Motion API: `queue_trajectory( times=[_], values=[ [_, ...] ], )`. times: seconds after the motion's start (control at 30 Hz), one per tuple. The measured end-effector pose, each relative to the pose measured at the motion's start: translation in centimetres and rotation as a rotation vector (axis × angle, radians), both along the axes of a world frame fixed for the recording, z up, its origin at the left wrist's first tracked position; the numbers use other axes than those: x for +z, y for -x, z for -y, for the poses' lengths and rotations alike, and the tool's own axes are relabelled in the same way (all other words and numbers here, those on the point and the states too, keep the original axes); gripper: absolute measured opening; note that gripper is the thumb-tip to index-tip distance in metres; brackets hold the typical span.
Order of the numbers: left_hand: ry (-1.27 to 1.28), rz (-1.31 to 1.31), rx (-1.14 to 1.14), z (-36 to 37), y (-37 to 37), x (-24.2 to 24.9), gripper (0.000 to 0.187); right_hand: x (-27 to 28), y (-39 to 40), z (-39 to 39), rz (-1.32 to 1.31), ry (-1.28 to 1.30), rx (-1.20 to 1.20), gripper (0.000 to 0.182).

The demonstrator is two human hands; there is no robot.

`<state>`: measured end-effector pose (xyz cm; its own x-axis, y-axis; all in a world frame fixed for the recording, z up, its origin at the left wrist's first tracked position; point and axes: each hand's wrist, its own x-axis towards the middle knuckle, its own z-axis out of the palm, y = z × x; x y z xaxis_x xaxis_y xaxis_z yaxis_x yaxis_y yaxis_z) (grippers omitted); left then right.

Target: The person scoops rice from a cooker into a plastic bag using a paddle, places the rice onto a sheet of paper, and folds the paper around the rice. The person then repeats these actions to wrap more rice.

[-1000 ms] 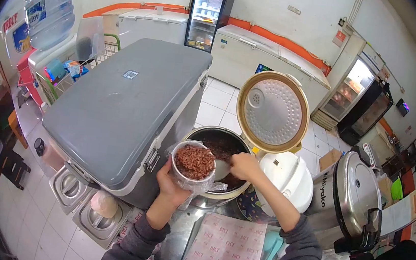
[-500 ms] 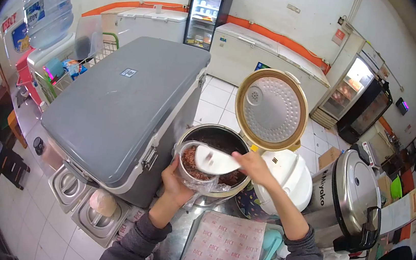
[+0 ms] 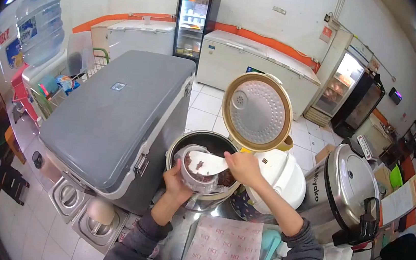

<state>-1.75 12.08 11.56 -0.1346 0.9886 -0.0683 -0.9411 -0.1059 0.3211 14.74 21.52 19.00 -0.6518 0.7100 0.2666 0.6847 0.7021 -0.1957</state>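
**Red rice scooped at a shop counter**

White-tiled floor, white walls with an orange band, chest freezers and a lit drinks fridge. The left hand grips a plastic-lined cup over the open rice cooker; the right hand clasps a white paddle in it. A steel urn reads "Miyako"; wrapping paper reads "RICE".

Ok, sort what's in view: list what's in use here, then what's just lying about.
In use: left hand, plastic-lined cup, right hand, white rice paddle, open rice cooker.

Lying about: grey cooler box, steel cooker, printed paper sheets.
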Motion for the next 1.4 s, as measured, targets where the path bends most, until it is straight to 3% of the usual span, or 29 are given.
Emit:
queue_trajectory(
  times=[0.13, 0.23, 0.27, 0.33, 0.47, 0.53, 0.6, 0.7, 0.77, 0.9, 1.0, 1.07, 1.13, 1.2, 1.27, 1.4],
  values=[
    [-0.03, 0.046, 0.027, 3.3, 0.5, 1.0, 0.052, 0.3, -0.8, -2.9, -0.044, -0.11, -0.178, 0.048],
    [0.068, 0.047, 0.033, 5.6, -1.1, 1.0, 0.051, -2.8, 0.3, -3.1, 0.21, -0.173, -0.11, 0.039],
    [0.081, 0.009, 0.011, 6.4, -1.9, 0.2, 0.051, -4.0, 0.4, -2.7, 0.361, -0.23, -0.023, 0.027],
    [0.106, -0.066, -0.048, 7.9, -3.6, -1.6, 0.053, -5.6, -0.4, -1.1, 0.226, -0.389, 0.057, 0.028],
    [0.073, -0.362, -0.182, 10.9, -7.7, -6.8, 0.05, -3.0, -4.8, 4.2, -0.111, -0.352, 0.043, 0.029],
    [-0.047, -1.222, -0.063, 12.1, -10.6, -7.1, 0.052, -2.0, -8.1, 7.4, -0.236, -0.275, 0.041, 0.026],
    [-0.095, -1.907, -0.177, 14.1, -14.0, -6.1, 0.053, -2.0, -11.6, 10.9, -0.315, -0.225, -0.024, 0.023],
    [-0.361, -2.509, -0.253, 16.5, -18.6, -13.6, 0.061, -5.0, -16.1, 16.6, -0.43, -0.209, -0.137, 0.018],
    [-0.332, -2.423, -0.295, 16.2, -19.2, -13.2, 0.058, -9.9, -18.6, 21.8, -0.465, -0.046, -0.229, 0.018],
    [-0.149, -2.215, -0.256, 15.2, -17.5, -9.9, 0.06, -18.2, -19.9, 31.3, -0.21, 0.399, -0.013, 0.022],
    [-0.056, -2.104, -0.114, 13.8, -14.8, -5.3, 0.065, -21.9, -20.8, 34.8, -0.106, 0.305, 0.027, 0.023],
    [-0.183, -2.101, 0.176, 11.7, -12.0, -1.8, 0.067, -22.7, -21.3, 34.9, -0.105, 0.331, 0.018, 0.02],
    [0.05, -2.103, 0.466, 10.1, -10.3, 1.5, 0.067, -22.8, -21.4, 34.5, -0.132, 0.388, 0.029, 0.017],
    [0.12, -2.032, 0.56, 7.4, -8.6, 4.9, 0.065, -22.5, -21.4, 33.9, -0.064, 0.457, -0.028, 0.013],
    [0.092, -2.132, 0.622, 4.5, -7.1, 5.6, 0.066, -22.0, -21.1, 32.9, -0.063, 0.488, -0.064, 0.009],
    [-0.061, -2.352, 0.655, 1.3, -5.1, 2.2, 0.067, -20.7, -20.4, 31.5, -0.147, 0.551, -0.11, 0.005]
  ],
)
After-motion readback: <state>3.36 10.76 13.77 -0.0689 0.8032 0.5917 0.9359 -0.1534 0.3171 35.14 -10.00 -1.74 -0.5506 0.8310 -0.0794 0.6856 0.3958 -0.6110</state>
